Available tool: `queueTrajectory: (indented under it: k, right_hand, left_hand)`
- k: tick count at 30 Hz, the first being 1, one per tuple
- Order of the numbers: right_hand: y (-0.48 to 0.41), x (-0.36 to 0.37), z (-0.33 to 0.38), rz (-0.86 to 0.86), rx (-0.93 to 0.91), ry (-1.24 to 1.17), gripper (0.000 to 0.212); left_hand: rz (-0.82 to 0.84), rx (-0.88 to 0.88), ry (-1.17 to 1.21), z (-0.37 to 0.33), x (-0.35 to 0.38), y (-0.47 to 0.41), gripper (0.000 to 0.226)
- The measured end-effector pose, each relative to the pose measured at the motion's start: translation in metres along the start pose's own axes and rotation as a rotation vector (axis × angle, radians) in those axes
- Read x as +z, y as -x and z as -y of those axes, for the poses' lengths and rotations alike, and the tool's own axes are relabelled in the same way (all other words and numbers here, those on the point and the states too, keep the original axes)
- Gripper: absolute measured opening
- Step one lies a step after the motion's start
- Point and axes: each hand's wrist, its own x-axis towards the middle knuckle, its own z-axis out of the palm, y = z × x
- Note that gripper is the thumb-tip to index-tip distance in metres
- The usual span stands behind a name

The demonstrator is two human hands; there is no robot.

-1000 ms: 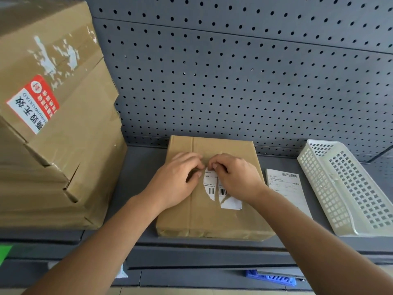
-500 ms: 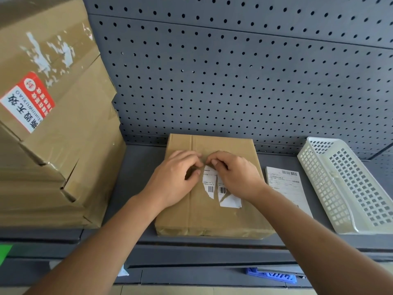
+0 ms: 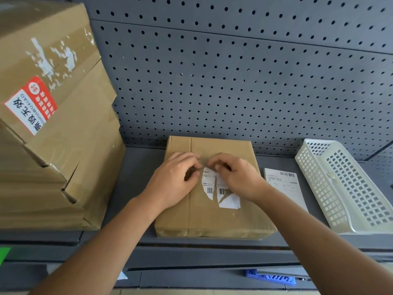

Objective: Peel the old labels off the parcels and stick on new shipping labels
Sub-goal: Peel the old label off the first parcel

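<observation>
Boxes [image 3: 63, 156] left of parcel [image 3: 202, 218], basket [image 3: 350, 188] right

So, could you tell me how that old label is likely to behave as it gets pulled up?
The old label probably tears rather than lifting whole: it is already split into ragged strips. It looks thin and floppy; its lower piece seems creased.
</observation>
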Motion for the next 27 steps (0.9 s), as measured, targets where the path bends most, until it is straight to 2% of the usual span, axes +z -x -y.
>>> queueTrajectory:
  k: [3, 7, 12, 18, 27]
  right_hand:
    - [-0.002, 0.003, 0.003, -0.005, -0.021, 0.093, 0.024]
    - [0.0, -0.002, 0.0, -0.002, 0.014, -0.031, 0.02]
    - [-0.001, 0.003, 0.004, -0.035, -0.025, 0.086, 0.019]
    - [-0.003, 0.0, -0.002, -0.073, -0.038, -0.002, 0.011]
    - [-0.015, 0.006, 0.004, -0.191, -0.408, 0.452, 0.01]
  left_hand:
    - [-0.001, -0.012, 0.002, 0.0, 0.001, 0.0, 0.01]
    - [-0.006, -0.006, 0.001, 0.001, 0.001, -0.001, 0.01]
    - [-0.006, -0.014, 0.002, 0.001, 0.002, 0.0, 0.012]
    - [-0.011, -0.012, 0.01, 0.001, 0.001, -0.001, 0.01]
    - [-0.011, -0.009, 0.008, 0.002, 0.002, -0.001, 0.007]
